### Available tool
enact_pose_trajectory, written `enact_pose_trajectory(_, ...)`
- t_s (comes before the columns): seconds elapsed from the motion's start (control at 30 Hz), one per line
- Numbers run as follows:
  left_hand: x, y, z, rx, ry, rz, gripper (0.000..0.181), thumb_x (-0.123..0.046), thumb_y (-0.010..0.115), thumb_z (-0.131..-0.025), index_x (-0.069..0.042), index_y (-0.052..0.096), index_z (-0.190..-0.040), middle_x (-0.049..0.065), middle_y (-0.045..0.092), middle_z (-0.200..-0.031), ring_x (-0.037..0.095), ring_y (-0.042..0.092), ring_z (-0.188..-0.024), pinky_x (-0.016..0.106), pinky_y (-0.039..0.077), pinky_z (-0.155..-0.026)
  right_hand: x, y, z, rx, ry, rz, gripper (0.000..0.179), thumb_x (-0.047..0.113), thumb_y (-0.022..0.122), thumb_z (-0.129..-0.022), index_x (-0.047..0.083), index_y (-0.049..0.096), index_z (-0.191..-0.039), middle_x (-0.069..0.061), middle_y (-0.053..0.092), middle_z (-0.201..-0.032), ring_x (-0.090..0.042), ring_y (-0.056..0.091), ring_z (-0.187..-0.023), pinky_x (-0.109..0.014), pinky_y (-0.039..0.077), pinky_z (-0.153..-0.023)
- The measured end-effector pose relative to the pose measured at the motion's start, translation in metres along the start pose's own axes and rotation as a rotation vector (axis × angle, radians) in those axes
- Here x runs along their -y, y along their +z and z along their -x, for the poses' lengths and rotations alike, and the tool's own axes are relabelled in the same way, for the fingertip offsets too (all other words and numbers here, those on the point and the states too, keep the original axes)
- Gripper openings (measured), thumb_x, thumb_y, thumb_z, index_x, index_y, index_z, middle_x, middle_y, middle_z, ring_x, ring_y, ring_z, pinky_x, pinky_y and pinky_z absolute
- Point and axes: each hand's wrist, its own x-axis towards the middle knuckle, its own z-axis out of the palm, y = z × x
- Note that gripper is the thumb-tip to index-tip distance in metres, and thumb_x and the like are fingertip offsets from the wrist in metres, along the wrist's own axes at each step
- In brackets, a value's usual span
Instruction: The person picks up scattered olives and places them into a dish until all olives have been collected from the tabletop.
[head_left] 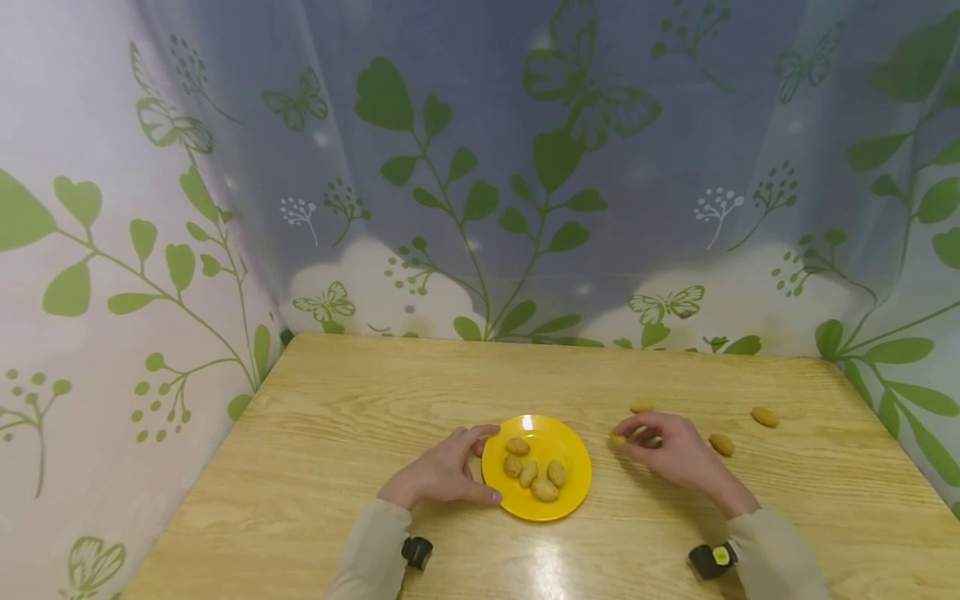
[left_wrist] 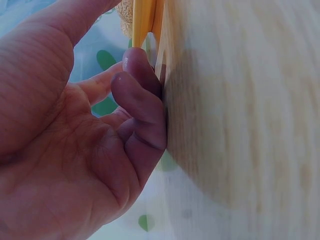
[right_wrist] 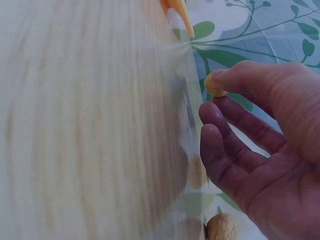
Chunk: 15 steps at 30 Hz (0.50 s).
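Note:
A yellow plate [head_left: 573, 492] sits on the wooden table with several tan, rough-shelled nuts [head_left: 545, 489] on it. My left hand [head_left: 442, 471] holds the plate's left edge, thumb at the near side of the rim and fingers at the far side. In the left wrist view, curled fingers [left_wrist: 142, 107] rest on the tabletop beside the plate's edge. To the right of the plate, my right hand [head_left: 671, 450] pinches one nut [right_wrist: 215, 86] between thumb and fingertips. The other fingers of that hand are bent loosely beneath it.
Around my right hand more loose nuts lie on the table: one just behind it [head_left: 642, 407], one near its wrist side [head_left: 722, 444] and one farther right [head_left: 765, 417]. A printed curtain [head_left: 480, 275] hangs along the table's back edge.

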Motion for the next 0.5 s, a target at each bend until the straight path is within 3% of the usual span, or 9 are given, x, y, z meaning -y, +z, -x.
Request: enact_pose_trajectory(0.5,0.000,0.000,0.000,-0.003,0.006,-0.007,0.094,-0.033,0.089,-0.078,-0.022,0.038,-0.157,0.008,0.051,-0.125,0.014,0.054,-0.080,0.025,0.046,-0.069,0.019,0.020,-0.009,0.021,-0.113,-0.057,0.020,0.009,0.074,-0.092,0.017,0.075,-0.110,-0.004,0.075,-0.110,-0.008,0.068,-0.090,-0.025,0.057,-0.074)
